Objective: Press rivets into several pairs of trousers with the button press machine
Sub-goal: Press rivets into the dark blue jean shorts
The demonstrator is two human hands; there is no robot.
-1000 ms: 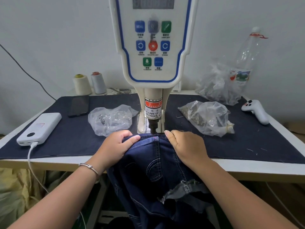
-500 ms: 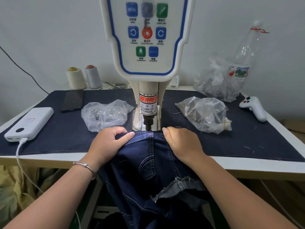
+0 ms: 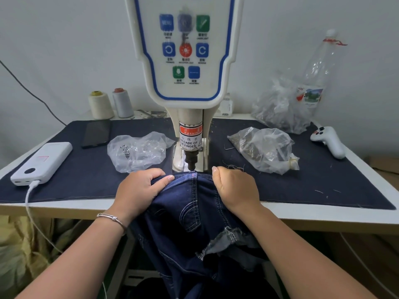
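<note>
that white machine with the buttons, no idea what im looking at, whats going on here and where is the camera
The camera is worn on the person's head and looks down at their own hands. The white machine is a button press; its dark punch tip comes down to set rivets. The left hand and the right hand each grip the top edge of dark blue trousers, holding it just under the punch. On the dark table mat lie two clear plastic bags of small metal parts, a white power bank, a phone and a white controller. Two thread cones stand at the back.
</note>
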